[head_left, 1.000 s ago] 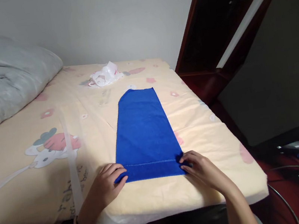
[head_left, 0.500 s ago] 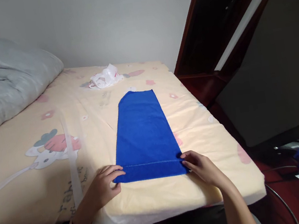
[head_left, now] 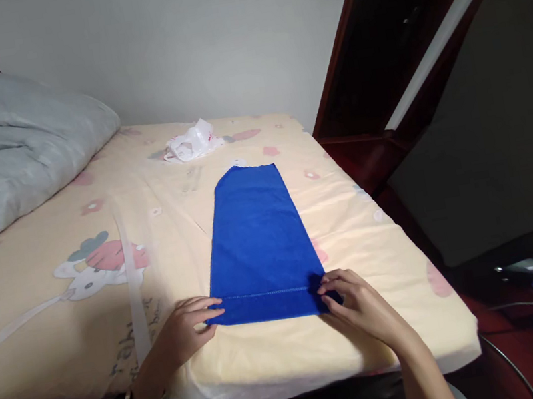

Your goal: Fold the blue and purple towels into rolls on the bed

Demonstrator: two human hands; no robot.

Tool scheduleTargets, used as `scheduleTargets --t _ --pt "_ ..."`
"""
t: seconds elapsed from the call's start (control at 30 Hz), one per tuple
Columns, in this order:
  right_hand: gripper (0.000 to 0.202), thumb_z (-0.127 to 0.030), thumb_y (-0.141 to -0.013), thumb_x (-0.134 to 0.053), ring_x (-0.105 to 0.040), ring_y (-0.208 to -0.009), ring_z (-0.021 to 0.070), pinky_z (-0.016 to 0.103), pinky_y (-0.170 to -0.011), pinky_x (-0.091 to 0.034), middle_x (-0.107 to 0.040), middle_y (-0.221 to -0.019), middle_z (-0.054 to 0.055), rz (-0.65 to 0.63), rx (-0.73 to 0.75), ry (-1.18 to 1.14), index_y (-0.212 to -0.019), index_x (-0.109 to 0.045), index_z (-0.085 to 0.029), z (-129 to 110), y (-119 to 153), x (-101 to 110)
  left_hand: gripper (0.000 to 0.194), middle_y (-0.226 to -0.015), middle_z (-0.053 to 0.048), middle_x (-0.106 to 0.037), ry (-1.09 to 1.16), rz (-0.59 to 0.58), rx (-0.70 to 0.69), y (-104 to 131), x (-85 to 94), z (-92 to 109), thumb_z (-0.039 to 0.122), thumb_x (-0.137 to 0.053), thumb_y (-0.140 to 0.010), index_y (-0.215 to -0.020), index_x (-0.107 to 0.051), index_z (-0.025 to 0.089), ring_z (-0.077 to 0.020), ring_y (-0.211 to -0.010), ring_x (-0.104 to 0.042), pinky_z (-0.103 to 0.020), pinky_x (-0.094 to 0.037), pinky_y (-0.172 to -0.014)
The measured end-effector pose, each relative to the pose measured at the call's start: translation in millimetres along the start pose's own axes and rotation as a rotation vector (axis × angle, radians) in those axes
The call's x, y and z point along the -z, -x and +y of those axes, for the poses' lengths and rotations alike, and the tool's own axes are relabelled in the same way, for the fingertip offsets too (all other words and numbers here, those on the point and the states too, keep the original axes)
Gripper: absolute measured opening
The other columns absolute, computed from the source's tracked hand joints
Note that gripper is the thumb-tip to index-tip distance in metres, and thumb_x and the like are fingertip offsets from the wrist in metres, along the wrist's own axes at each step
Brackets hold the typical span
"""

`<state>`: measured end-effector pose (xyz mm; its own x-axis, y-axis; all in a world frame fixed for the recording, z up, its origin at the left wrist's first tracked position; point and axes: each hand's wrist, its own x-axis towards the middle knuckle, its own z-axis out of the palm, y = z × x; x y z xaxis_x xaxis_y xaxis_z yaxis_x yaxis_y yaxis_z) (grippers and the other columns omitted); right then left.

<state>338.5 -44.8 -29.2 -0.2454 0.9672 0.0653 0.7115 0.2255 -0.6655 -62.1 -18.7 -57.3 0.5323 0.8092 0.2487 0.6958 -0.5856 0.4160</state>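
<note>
Your left hand [head_left: 186, 328], half open, rests fingertips on the blue cloth [head_left: 260, 241]. Your right hand [head_left: 356, 300] curls, fingertips nearly together, over its near-right corner; whether it grips, I can't tell.

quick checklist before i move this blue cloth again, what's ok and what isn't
1. Left hand at the cloth's near left corner: ok, fingers on it.
2. Right hand at the near right corner: ok, fingers on it.
3. Blue cloth spread mostly flat on the bed: ok.
4. Far corners both square: not ok, the left one is slanted.
5. White plastic bag clear of the cloth: ok, it lies beyond the far edge.
6. Firm pinch in both hands: cannot tell.
</note>
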Motion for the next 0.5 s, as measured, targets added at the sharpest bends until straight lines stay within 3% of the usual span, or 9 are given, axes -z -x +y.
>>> scheduleTargets --t 0.1,0.17,0.3,0.5 --pt "0.031 -0.036 -0.081 -0.073 -0.052 -0.123 0.0277 0.039 -0.102 -0.046 -0.056 -0.131 0.005 -0.154 -0.016 -0.114 -0.111 -0.072 -0.029 0.8 3.0 -1.9 0.038 -0.120 0.000 -0.072 0.036 -0.013 -0.011 1.1 1.6 -1.2 0.010 -0.060 -0.079 -0.105 -0.076 0.033 -0.0217 -0.109 -0.068 -0.040 -0.052 -0.098" --pt "0.032 -0.033 -0.080 -0.072 -0.053 -0.123 0.0285 0.040 -0.102 -0.047 -0.057 -0.132 0.006 -0.171 -0.042 -0.123 -0.111 -0.072 -0.029 3.7 2.7 -4.0 0.038 -0.120 -0.001 -0.072 0.067 -0.013 -0.007 2.5 2.3 -2.9 0.009 -0.058 -0.080 -0.105 -0.076 0.032 -0.0211 -0.110 -0.068 -0.040 -0.052 -0.099" --pt "0.023 -0.032 -0.088 -0.059 -0.058 -0.115 0.0276 0.039 -0.100 -0.046 -0.064 -0.121 0.005 -0.081 -0.088 -0.110 -0.106 -0.072 -0.027 6.5 -0.8 -4.5 0.029 -0.116 -0.003 -0.074 0.122 0.025 0.059 3.2 2.6 -4.2 0.018 -0.055 -0.088 -0.108 -0.074 0.028 -0.0206 -0.110 -0.068 -0.038 -0.051 -0.100" --pt "0.033 -0.048 -0.094 -0.052 -0.065 -0.077 0.0235 0.031 -0.070 -0.050 -0.072 -0.094 0.005 0.072 -0.232 -0.218 -0.107 -0.068 -0.023 8.6 -7.5 -9.1 0.025 -0.103 -0.005 -0.074 0.175 0.102 0.320 -6.1 -3.5 5.8 0.038 -0.054 -0.094 -0.108 -0.068 0.022 -0.0203 -0.093 -0.070 -0.031 -0.056 -0.084"
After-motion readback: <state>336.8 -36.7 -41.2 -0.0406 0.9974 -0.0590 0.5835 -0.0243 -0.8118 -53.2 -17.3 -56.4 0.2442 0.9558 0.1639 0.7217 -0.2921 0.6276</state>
